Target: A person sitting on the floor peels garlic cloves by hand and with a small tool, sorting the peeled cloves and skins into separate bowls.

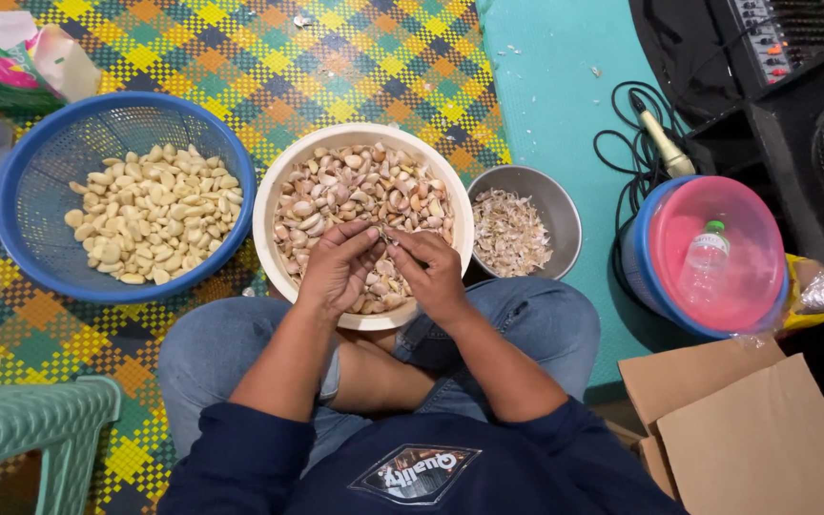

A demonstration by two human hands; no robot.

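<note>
Our left hand and right hand meet, pinching one garlic clove over the cream bowl of unpeeled cloves.

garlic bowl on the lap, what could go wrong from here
1. The cream bowl of unpeeled garlic rests against the crossed legs, not flat on the mat; a knee shift could tip it.
2. Both hands pinch one clove above it, so skins may fall back among the cloves rather than into the steel bowl of peels.
</note>
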